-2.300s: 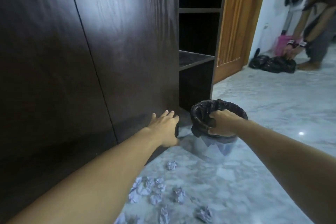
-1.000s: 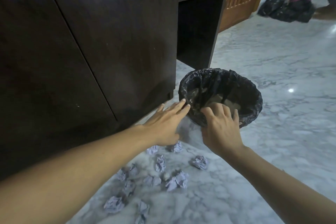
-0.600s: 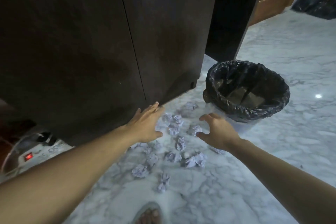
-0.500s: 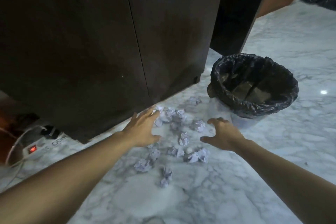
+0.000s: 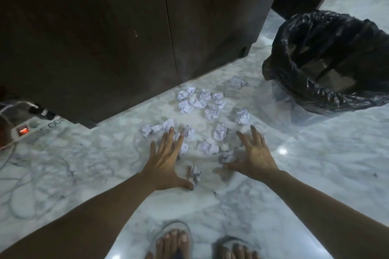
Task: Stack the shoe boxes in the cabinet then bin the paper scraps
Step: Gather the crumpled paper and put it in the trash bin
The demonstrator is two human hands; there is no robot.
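Several crumpled white paper scraps (image 5: 202, 111) lie scattered on the marble floor in front of the dark wooden cabinet (image 5: 126, 27). My left hand (image 5: 166, 160) hovers over the near-left scraps with fingers spread and straight, holding nothing. My right hand (image 5: 252, 155) is spread the same way over the near-right scraps, its thumb beside one scrap (image 5: 226, 156). Another scrap (image 5: 194, 172) lies between the two thumbs. The bin (image 5: 328, 63), lined with a black bag, stands at the right beyond my right hand. No shoe boxes are in view.
A white power strip (image 5: 31, 129) with a lit red switch and loose cables lies on the floor at the left. My feet in sandals (image 5: 174, 239) stand at the bottom edge. The cabinet doors are closed.
My right hand let go of the bin rim and both hands dropped toward the scraps on the floor, fingers spreading. The view tilted down, bringing my feet into sight.
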